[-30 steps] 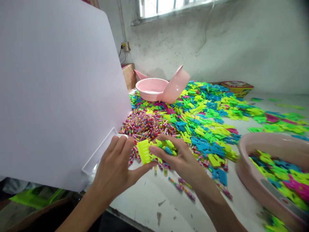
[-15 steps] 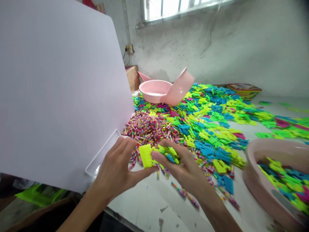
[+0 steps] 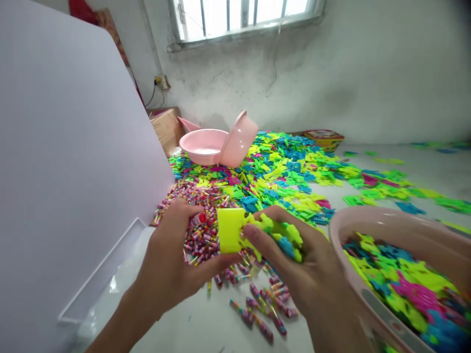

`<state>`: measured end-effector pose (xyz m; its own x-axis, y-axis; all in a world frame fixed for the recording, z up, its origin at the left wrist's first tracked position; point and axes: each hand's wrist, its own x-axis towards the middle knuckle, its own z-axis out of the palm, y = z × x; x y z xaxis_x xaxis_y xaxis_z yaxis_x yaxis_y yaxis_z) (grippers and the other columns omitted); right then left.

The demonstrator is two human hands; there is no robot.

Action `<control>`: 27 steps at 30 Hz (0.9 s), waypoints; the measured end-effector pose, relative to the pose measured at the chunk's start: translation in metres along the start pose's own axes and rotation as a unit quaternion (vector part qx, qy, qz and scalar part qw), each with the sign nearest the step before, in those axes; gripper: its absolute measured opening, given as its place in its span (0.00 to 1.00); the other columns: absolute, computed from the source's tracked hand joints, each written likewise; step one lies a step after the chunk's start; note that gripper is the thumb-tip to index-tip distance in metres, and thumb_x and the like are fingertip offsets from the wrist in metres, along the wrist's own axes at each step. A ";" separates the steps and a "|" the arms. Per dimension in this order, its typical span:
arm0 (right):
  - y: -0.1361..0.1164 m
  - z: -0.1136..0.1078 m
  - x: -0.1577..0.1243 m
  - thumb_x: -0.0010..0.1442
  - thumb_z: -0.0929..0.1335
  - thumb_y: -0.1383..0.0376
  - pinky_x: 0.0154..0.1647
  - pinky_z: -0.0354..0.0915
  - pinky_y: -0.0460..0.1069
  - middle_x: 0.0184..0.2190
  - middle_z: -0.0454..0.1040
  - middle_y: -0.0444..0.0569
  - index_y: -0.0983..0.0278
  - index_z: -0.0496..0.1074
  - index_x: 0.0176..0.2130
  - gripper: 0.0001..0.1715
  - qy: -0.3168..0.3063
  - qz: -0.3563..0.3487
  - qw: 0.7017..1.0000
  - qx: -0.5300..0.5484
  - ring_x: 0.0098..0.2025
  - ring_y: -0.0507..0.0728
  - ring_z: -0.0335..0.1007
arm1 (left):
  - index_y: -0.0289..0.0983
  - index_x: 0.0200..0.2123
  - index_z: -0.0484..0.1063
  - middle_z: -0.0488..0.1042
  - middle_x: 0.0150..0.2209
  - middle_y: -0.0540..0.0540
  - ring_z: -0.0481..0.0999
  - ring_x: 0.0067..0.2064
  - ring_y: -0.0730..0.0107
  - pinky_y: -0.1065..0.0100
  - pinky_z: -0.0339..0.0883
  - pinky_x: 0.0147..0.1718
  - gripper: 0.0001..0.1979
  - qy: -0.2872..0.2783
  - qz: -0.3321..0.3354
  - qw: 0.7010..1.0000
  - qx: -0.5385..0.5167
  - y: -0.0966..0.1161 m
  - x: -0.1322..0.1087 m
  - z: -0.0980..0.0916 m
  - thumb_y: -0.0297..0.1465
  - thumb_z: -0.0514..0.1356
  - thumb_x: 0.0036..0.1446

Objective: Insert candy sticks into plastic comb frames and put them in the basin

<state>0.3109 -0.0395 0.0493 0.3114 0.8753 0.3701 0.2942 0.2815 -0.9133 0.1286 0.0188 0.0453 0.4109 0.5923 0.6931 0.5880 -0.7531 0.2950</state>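
Note:
Several yellow, green and blue plastic pieces [image 3: 289, 240] are gripped in my right hand [image 3: 294, 250], its thumb pressing on them. A flat yellow rectangular part [image 3: 231, 230] sticks out from that bunch toward the left. My left hand [image 3: 176, 250] is beside it, fingers spread from the thumb, whose tip reaches the lower edge of the yellow part. A small pink item with a red end [image 3: 199, 219] shows by the left fingertips; whether they hold it is unclear. Behind both hands spreads a heap of small striped pink sticks [image 3: 206, 240].
At the right stands a pink basin [image 3: 342, 230] of coloured plastic pieces. A large pile of such pieces [image 3: 287, 162] lies farther back, near two pink basins [image 3: 206, 147], one tilted. A big white panel [image 3: 73, 147] rises at the left. Loose sticks [image 3: 257, 314] lie in front.
The view has swung right, so the far basins appear farther left and the right basin shows more. My left fingers have parted wider from the thumb. The yellow part now faces me more squarely.

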 end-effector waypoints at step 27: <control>0.003 0.040 -0.001 0.42 0.80 0.66 0.41 0.74 0.50 0.33 0.79 0.43 0.61 0.75 0.35 0.19 -0.062 0.111 0.890 0.438 0.37 0.56 0.78 | 0.39 0.33 0.61 0.64 0.27 0.54 0.62 0.28 0.73 0.68 0.56 0.28 0.12 -0.055 -0.180 0.977 -0.102 0.035 -0.017 -0.034 0.38 0.49 0.69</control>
<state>0.2750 -0.0237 0.0395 0.1564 0.9690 0.1913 -0.5964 0.2470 -0.7637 0.1189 -0.0275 0.0659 0.2815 0.8481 0.4488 0.5618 -0.5248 0.6394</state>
